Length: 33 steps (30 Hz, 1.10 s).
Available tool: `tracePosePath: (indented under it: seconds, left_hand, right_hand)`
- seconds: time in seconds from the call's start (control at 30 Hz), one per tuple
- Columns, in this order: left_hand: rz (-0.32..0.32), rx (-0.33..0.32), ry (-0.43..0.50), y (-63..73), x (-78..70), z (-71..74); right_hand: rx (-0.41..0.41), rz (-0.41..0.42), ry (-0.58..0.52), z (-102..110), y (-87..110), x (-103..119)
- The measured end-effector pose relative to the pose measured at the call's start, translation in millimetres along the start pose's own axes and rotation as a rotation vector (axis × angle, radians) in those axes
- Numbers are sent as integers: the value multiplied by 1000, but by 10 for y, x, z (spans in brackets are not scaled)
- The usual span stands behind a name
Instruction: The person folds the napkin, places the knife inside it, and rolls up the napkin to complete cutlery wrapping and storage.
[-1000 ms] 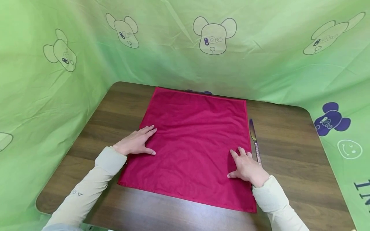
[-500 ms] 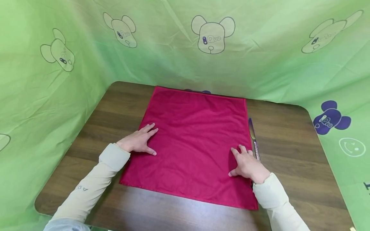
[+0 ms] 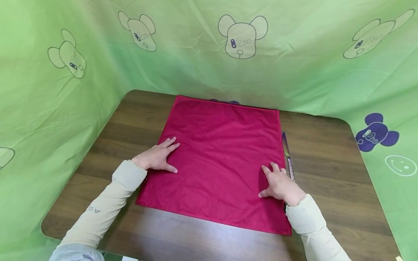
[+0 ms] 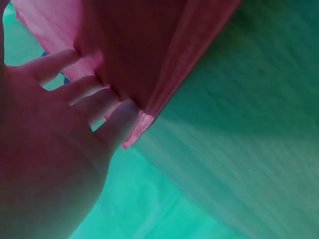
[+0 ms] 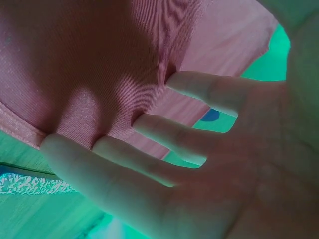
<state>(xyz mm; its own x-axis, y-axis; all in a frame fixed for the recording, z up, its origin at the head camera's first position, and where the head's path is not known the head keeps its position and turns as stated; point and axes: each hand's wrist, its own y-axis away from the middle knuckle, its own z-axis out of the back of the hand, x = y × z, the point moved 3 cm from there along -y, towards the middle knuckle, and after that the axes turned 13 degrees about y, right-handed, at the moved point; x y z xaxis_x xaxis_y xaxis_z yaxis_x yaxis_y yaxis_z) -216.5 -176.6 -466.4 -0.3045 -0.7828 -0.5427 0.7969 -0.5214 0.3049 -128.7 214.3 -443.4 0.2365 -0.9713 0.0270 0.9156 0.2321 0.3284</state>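
Observation:
A dark red cloth napkin [image 3: 222, 156] lies spread out flat on the wooden table, with faint creases across it. My left hand [image 3: 158, 156] rests its spread fingertips on the napkin's left side; in the left wrist view those fingers [image 4: 75, 92] touch the cloth near its hemmed edge. On the right side, my right hand [image 3: 279, 184] presses its fingertips on the napkin, the palm lifted off the cloth in the right wrist view. Just beyond the right edge lies a table knife [image 3: 287, 154], its blade pointing away and its patterned handle partly hidden by the right hand.
The brown wooden table [image 3: 330, 174] has rounded corners and extends on both sides of the napkin. A green curtain [image 3: 183, 47] printed with bear heads hangs behind the table and along its sides. A small white object [image 3: 129, 258] shows at the bottom edge.
Both hands stay on the napkin at nearly the same places; the left has shifted slightly to the right. The cloth's near creases look a little smoother. The head view has moved slightly.

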Motion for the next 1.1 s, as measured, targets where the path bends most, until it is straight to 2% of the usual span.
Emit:
tracePosePath:
  seconds: [0.3,0.4,0.5,0.57,0.67,0.77,0.87,1.0,1.1]
  left_hand:
    - [-50,-104,-14,119,81,0]
    - [-68,-169,-37,209,96,17]
    - [-72,-266,-37,324,111,38]
    - [-43,-338,-7,419,119,54]
    - [41,-440,105,586,149,70]
    - [146,-493,215,779,191,77]
    - [242,-466,267,973,227,62]
    - [354,-311,266,1185,253,-12]
    - [421,-205,257,1288,270,-90]
  right_hand:
    - [-8,9,19,2,-20,17]
    - [-5,8,22,-5,-21,17]
    - [-4,7,21,-18,-20,14]
    - [-5,7,20,-24,-20,11]
    - [-9,9,20,-28,-22,8]
    - [-12,9,23,-26,-21,8]
    - [-11,8,28,-22,-16,10]
    - [2,1,31,-17,-13,9]
    - [8,-1,29,-16,-17,9]
